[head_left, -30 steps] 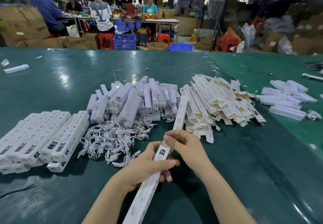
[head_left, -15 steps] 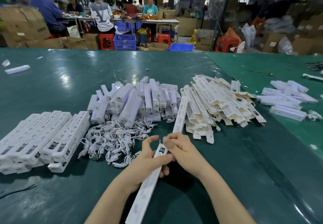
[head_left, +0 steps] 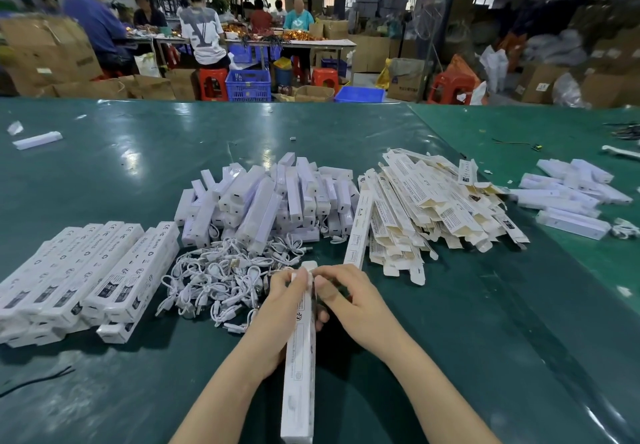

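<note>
Box [head_left: 300,357] pinched between left hand [head_left: 277,312] and right hand [head_left: 353,305].

Two hands [head_left: 277,315] [head_left: 349,301], one held carton [head_left: 299,374], one cable heap [head_left: 214,281]

Table [head_left: 104,184], contents:
- Near left: packed boxes [head_left: 86,270], side by side in a row.
- Just right of them: tangle of cables [head_left: 221,277].
- Behind the cables: heap of bars [head_left: 270,197].
- Right of that heap: pile of flat cartons [head_left: 433,208].
- Far right, well apart: smaller heap [head_left: 571,197].
- Far left: lone box [head_left: 36,140].
- Near centre: long box [head_left: 299,357], between left hand [head_left: 277,315] and right hand [head_left: 349,301].
</note>
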The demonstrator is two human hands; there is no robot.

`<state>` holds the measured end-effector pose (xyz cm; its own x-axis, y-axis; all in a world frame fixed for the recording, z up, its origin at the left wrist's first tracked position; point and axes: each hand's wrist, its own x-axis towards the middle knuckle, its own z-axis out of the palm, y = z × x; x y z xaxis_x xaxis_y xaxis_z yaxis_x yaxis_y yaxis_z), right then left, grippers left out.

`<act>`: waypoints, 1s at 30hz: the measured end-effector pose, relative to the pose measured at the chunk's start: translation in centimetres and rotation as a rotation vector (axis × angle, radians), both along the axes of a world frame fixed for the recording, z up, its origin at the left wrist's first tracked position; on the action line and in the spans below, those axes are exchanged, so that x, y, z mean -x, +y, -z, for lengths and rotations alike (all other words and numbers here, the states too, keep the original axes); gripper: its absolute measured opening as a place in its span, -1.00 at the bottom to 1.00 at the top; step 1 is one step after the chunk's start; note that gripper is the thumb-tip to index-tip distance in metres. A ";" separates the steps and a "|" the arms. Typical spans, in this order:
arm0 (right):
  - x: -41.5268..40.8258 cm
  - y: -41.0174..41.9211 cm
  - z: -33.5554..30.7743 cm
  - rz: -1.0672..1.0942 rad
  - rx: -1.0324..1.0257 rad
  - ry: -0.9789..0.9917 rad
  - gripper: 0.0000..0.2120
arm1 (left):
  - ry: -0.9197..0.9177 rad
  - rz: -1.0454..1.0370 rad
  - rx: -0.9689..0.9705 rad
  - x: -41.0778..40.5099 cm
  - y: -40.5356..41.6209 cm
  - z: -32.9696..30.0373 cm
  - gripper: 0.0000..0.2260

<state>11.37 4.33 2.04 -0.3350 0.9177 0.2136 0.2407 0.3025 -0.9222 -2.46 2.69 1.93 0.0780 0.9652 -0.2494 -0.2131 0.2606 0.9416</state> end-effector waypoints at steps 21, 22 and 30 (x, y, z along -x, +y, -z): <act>0.3 -0.1 0.4 0.166 0.162 0.099 -0.76 | 0.107 0.102 -0.094 -0.2 -0.5 -0.2 -0.72; 0.3 -0.1 0.3 0.183 0.138 0.056 -0.76 | 0.115 0.102 -0.098 -0.2 -0.5 -0.1 -0.72; 0.5 -0.4 0.2 0.170 0.131 -0.049 -0.79 | 0.132 0.101 -0.120 -0.3 -0.5 0.0 -0.69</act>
